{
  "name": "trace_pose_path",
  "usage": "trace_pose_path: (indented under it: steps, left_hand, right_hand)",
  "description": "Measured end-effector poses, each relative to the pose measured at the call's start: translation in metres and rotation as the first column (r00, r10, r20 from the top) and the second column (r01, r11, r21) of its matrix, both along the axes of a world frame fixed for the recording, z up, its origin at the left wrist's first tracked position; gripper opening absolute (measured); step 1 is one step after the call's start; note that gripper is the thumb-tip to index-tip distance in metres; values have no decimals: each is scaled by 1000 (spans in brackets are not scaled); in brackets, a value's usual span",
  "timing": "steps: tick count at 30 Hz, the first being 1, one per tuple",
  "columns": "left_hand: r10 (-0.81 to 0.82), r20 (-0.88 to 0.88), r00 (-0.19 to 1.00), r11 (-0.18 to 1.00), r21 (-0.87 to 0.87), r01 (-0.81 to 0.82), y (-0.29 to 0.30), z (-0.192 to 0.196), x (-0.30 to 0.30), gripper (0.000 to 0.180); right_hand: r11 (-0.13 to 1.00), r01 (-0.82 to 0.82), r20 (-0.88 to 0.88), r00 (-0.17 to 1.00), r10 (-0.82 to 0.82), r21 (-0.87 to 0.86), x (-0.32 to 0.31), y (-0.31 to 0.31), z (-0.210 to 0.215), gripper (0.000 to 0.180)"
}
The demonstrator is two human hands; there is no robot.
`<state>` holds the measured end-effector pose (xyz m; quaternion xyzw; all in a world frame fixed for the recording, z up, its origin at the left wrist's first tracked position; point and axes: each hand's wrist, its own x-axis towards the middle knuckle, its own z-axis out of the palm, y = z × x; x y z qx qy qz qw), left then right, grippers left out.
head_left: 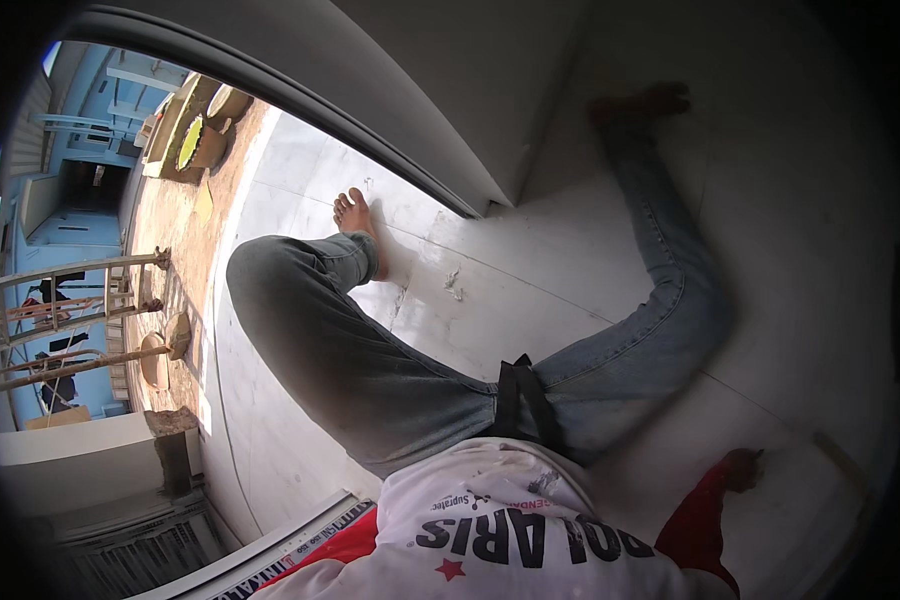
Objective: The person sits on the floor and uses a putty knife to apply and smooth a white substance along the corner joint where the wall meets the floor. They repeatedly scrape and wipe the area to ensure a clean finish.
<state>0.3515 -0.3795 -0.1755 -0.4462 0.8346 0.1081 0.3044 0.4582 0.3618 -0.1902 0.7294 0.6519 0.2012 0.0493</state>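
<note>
The person sits on a pale tiled floor (530, 270), smooth and faintly glossy, with thin grout lines and a few scuffs and pale smears. Only the right hand (742, 468) shows, at the end of a red sleeve (698, 520); it presses down on the floor beside the hip, small and in shadow, so how far its fingers spread cannot be told, and nothing can be seen in its grip. The left hand is out of view.

Both legs wear faded blue denim jeans (370, 370), soft and creased. The left knee is bent up with its bare foot (354, 212) flat on the tile; the right leg stretches away, its bare foot (642, 103) near a plain pale wall (450, 90). A black strap (518, 400) hangs over the waist of a white printed shirt (500, 520).

Past a dark curved edge lies a reddish, gritty outdoor ground (175, 235). Round clay pots (208, 140) stand there, one holding something bright yellow-green. Near them runs a weathered railing (70, 320) of rough poles.
</note>
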Motion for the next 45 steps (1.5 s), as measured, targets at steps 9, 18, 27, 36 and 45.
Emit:
trace_pose_path:
  steps: [9, 18, 27, 36, 45]
  left_hand:
    - [-62, -58, 996, 996, 59, 65, -29, -7, -17, 84]
    - [-83, -138, 987, 982, 160, 105, -64, -5, -63, 75]
    - [199, -708, 678, 586, 641, 497, -77, 63, -282, 69]
    - [235, -861, 450, 511, 503, 697, 53, 261, -400, 56]
    - [107, -994, 34, 545, 87, 834, 76, 301, -465, 54]
  right_hand:
    - [994, 60, -25, 998, -63, -95, 18, 30, -16, 41]
    - [999, 52, 10, 999, -52, 13, 2, 10, -28, 44]
    - [943, -211, -194, 945, 264, 255, 3, 75, -9, 38]
    - [867, -300, -917, -170, 361, 397, -200, 5, 150, 31]
    - [710, -697, -954, -270, -132, 99, -396, -241, 162, 37]
